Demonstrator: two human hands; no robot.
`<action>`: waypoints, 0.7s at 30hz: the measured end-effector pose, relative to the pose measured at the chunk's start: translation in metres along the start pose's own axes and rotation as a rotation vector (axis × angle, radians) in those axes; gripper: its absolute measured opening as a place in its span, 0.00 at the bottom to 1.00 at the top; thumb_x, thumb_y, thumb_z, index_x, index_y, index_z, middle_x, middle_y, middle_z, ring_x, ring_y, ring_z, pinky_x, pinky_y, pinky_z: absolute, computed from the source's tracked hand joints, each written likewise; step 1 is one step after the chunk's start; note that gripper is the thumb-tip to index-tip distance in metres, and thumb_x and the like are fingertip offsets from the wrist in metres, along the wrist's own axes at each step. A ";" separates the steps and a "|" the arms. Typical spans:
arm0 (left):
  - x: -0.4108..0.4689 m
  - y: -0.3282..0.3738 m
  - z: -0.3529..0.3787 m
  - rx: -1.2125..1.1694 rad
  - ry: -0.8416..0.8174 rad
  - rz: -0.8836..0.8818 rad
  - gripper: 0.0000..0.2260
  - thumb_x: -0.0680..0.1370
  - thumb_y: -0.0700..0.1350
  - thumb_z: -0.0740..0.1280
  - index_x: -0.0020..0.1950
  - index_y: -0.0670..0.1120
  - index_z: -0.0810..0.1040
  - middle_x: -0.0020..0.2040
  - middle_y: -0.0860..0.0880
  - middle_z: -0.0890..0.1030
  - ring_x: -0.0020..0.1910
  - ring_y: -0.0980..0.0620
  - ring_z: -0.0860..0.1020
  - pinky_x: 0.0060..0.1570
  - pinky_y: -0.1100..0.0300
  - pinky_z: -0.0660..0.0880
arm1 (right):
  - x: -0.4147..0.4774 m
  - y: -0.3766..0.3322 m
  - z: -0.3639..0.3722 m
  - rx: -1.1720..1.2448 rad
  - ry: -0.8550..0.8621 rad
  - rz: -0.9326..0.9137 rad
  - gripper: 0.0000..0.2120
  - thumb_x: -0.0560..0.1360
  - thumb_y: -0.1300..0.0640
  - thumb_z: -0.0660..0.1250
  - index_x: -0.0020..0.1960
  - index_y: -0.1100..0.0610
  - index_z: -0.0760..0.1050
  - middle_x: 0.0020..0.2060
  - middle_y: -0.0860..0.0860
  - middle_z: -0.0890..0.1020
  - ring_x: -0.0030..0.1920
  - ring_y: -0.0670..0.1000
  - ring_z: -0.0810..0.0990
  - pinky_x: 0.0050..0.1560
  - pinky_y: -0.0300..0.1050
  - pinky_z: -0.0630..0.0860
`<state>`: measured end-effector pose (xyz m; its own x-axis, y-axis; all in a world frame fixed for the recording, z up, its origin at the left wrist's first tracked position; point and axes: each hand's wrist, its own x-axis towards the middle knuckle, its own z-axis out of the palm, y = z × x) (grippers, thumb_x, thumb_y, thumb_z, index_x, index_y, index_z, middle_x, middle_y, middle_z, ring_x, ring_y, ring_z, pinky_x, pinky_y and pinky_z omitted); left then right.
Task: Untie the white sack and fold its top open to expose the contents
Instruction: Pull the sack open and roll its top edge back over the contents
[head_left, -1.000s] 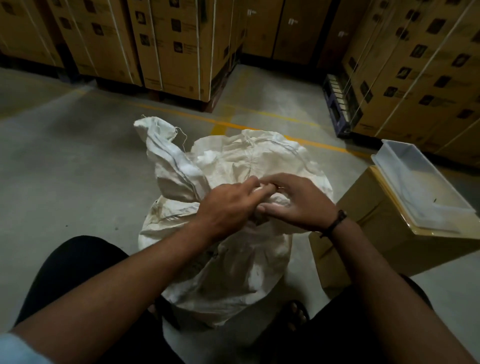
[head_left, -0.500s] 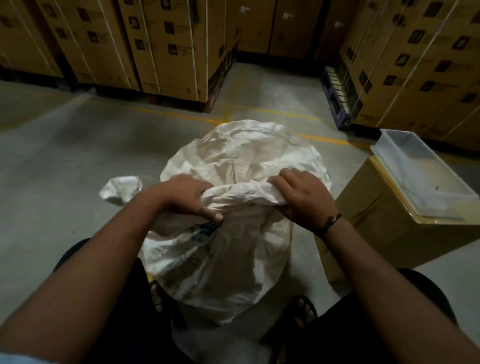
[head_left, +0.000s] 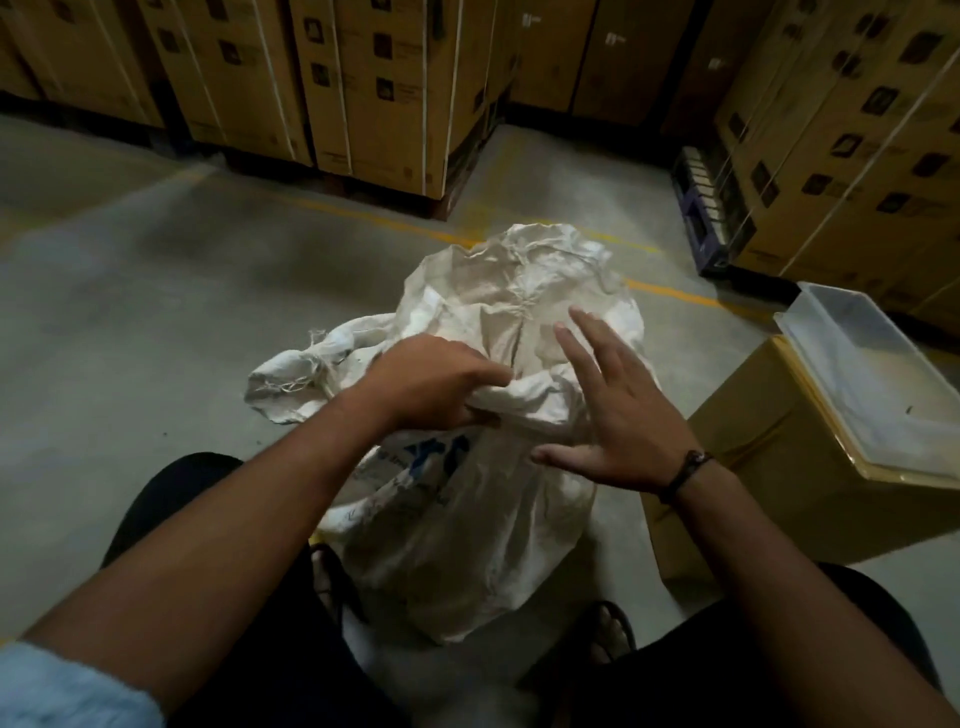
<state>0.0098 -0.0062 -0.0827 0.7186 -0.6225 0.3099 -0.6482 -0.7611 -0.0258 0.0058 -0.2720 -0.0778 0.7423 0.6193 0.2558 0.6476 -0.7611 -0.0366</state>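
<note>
The white sack (head_left: 467, 545) stands on the concrete floor between my knees, with blue print on its front. Its top fabric is bunched into a rolled edge near the middle, and a loose frayed flap (head_left: 291, 379) hangs off to the left. My left hand (head_left: 436, 384) grips the rolled edge of the sack top with closed fingers. My right hand (head_left: 618, 410) hovers flat over the right side of that edge, fingers spread, holding nothing. Crumpled pale cloth (head_left: 524, 291) shows behind the hands at the sack's mouth.
A brown cardboard box (head_left: 753, 467) stands close on the right with a clear plastic tray (head_left: 872, 374) on top. Strapped stacks of cartons (head_left: 374, 83) line the back and right (head_left: 841, 140). A yellow floor line (head_left: 670, 291) runs behind the sack.
The sack's tall upright neck has dropped to the left and lies as a loose flap. My right hand has let go of the rolled edge and opened; my left hand keeps its grip.
</note>
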 end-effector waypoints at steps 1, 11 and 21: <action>0.000 0.004 0.003 0.018 0.025 0.062 0.13 0.74 0.61 0.71 0.53 0.56 0.78 0.45 0.53 0.84 0.41 0.46 0.81 0.31 0.59 0.64 | 0.001 -0.005 -0.001 0.075 -0.013 -0.005 0.57 0.67 0.30 0.71 0.82 0.52 0.44 0.81 0.52 0.52 0.76 0.58 0.64 0.73 0.53 0.68; 0.007 0.009 0.003 -0.295 -0.332 -0.236 0.28 0.67 0.77 0.67 0.58 0.60 0.76 0.53 0.57 0.83 0.52 0.53 0.80 0.48 0.54 0.75 | 0.008 -0.006 0.050 -0.218 0.106 -0.112 0.26 0.69 0.50 0.67 0.63 0.60 0.75 0.44 0.57 0.81 0.34 0.63 0.80 0.30 0.50 0.71; -0.029 -0.071 0.030 -0.650 -0.470 -0.851 0.45 0.68 0.82 0.55 0.81 0.60 0.61 0.77 0.50 0.70 0.73 0.46 0.71 0.70 0.52 0.69 | -0.009 -0.014 0.049 -0.168 0.552 -0.283 0.12 0.71 0.64 0.69 0.54 0.61 0.80 0.55 0.62 0.83 0.55 0.63 0.82 0.44 0.53 0.74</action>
<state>0.0423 0.0602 -0.1182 0.9171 -0.0666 -0.3930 0.1785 -0.8130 0.5542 -0.0014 -0.2572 -0.1269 0.3198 0.6447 0.6944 0.7369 -0.6298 0.2454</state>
